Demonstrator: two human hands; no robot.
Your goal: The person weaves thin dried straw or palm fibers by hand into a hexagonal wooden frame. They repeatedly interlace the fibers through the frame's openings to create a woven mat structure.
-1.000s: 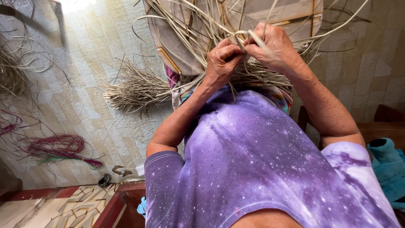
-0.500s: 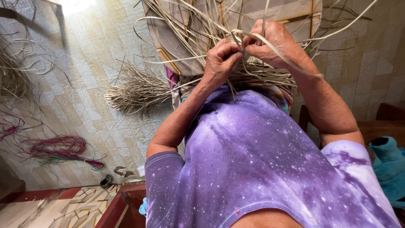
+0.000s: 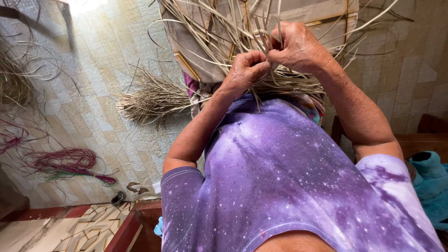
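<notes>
My left hand [image 3: 245, 70] and my right hand [image 3: 298, 46] meet close together in front of my chest, both closed on thin pale straw strips [image 3: 224, 32]. The strips fan out upward and sideways from my fingers in a loose tangle. They lie over a beige board [image 3: 322, 11] with darker edge lines that rests on my lap. My purple speckled shirt [image 3: 289, 177] fills the lower part of the head view.
A bundle of dry straw [image 3: 149, 100] lies on the tiled floor to the left. Pink and green coloured strands [image 3: 65, 163] lie further left. A teal cloth [image 3: 431, 182] sits on a wooden seat at the right. A small round dark object [image 3: 117, 198] lies by the red floor border.
Both hands have stayed together on the strips, shifting slightly as the fingers work them. The straw strands have moved a little around them.
</notes>
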